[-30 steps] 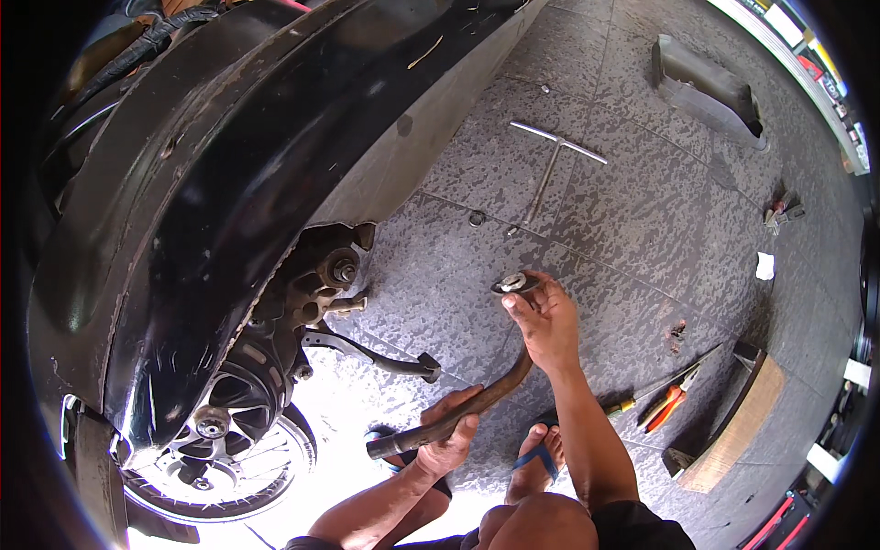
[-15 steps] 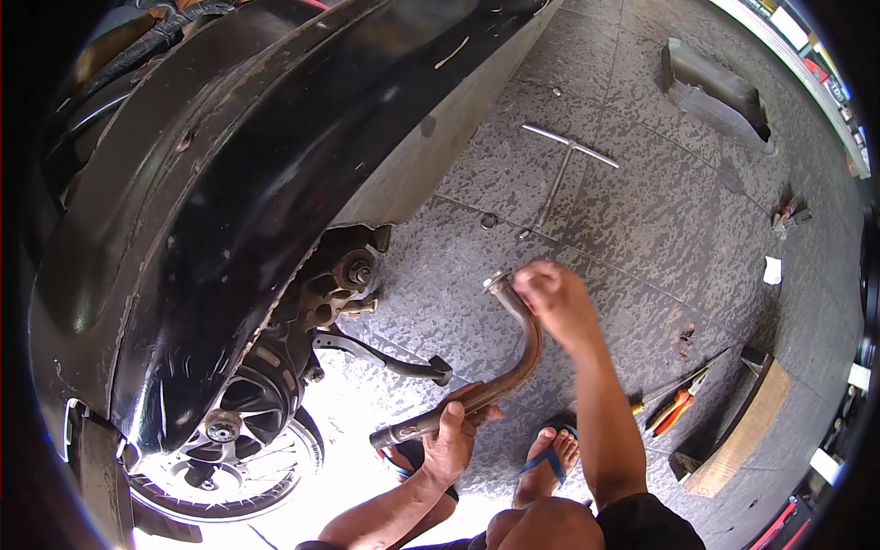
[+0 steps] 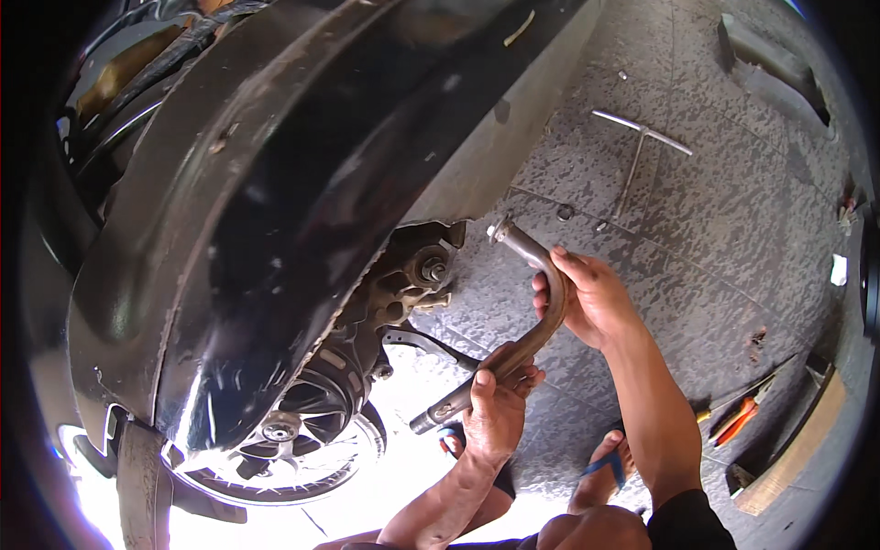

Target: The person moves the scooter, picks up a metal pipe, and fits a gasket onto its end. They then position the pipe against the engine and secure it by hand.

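Observation:
A bent metal exhaust pipe point(image 3: 541, 332) is held in both hands beside the engine of a black motorcycle point(image 3: 275, 238). My left hand point(image 3: 497, 414) wraps round its lower straight part, thumb on top. Higher up, at the bend, my right hand point(image 3: 591, 298) grips the pipe with the thumb along its upper side. The flanged end point(image 3: 500, 231) points up, close to the engine point(image 3: 417, 280) but apart from it. The pipe's other end sticks out past my left hand, above my foot in a blue sandal.
On the grey tiled floor lie a T-handle wrench point(image 3: 642, 129) and a small round part point(image 3: 564, 213). Right of my arm are orange-handled pliers point(image 3: 736, 422) and a wood-faced block point(image 3: 793, 445). A foot lever point(image 3: 422, 343) juts out near the pipe, above the spoked wheel point(image 3: 357, 472).
My right hand has gone from beside the flanged end down to the bend and closed round the pipe. The view has shifted, so the motorcycle and floor tools sit farther right.

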The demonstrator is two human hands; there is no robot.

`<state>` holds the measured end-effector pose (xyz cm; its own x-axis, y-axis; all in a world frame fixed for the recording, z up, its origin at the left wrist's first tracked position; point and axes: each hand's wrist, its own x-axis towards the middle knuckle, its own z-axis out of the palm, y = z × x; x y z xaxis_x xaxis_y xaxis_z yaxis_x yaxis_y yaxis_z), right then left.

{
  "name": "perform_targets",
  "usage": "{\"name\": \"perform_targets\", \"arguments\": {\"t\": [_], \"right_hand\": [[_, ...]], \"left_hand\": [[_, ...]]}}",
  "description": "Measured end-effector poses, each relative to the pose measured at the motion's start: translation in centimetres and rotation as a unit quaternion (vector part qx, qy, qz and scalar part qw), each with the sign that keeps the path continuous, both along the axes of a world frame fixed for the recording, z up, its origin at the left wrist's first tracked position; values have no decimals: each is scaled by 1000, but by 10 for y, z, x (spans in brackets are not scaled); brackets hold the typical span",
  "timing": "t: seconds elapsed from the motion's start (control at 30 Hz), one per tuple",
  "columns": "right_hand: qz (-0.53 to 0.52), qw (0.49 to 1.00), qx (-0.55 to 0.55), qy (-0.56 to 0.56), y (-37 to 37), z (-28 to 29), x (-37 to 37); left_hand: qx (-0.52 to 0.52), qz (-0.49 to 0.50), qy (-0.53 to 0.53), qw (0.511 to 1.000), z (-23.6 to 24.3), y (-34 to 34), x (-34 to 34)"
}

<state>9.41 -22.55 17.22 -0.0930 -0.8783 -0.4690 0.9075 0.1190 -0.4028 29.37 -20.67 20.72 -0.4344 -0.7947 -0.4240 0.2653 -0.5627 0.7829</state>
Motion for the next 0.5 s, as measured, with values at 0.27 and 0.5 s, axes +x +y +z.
{"name": "perform_targets", "arguments": {"t": [0.27,0.5], "right_hand": [[53,994,-75,-66,-72,7,3],[77,981,-139,-111,-116,1,7]], "left_hand": [[-71,60,-39,995,14,-19,-7],[-93,104,-65,988,20,-43,-18]]}}
